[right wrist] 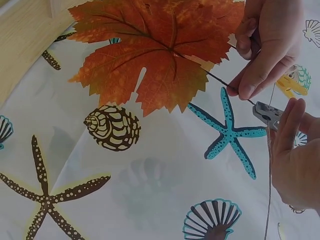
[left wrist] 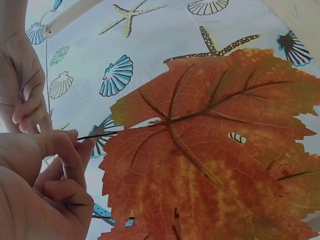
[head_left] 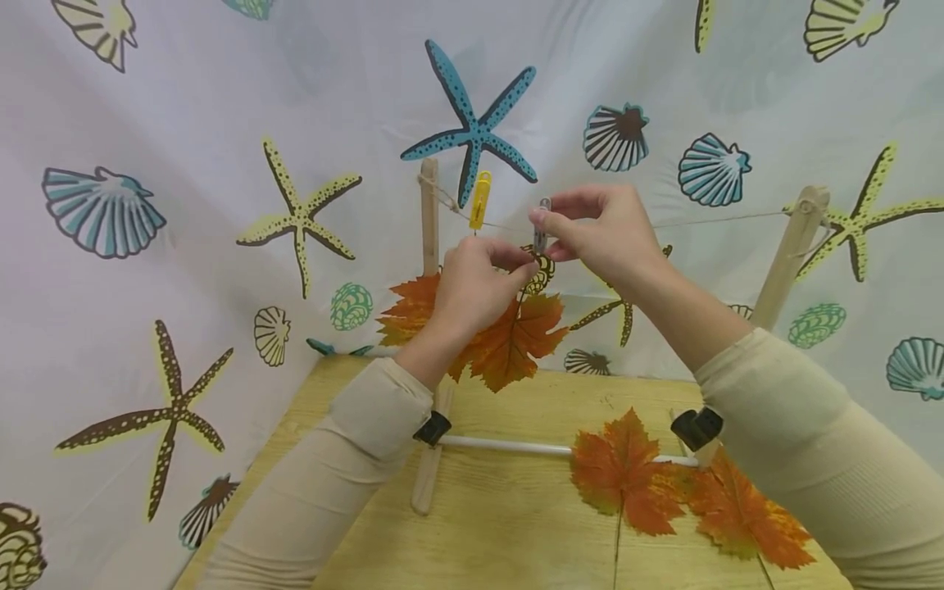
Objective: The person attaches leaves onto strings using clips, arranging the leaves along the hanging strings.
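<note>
L hand (head_left: 475, 283) pinches the thin stem of an orange maple leaf (head_left: 509, 340), thumb + fingers curled on it, holding the leaf up just below the string (head_left: 708, 220). R hand (head_left: 601, 229) grips a small grey clothespin (head_left: 542, 225) at the string, fingers curled round it; the stem tip sits right by the pin's mouth in the right wrist view. A yellow clothespin (head_left: 480, 199) hangs on the same string, just left of the hands. The string runs between 2 wooden posts (head_left: 792, 250) joined low down by a white rod (head_left: 505, 446) w/ black clamps.

No containers in view. 2 more orange leaves (head_left: 627, 475) lie flat on the light wooden table (head_left: 509, 524), near the rod, overlapping each other. Backdrop: white cloth (head_left: 221, 106) printed w/ starfish + shells, draped behind and to the left.
</note>
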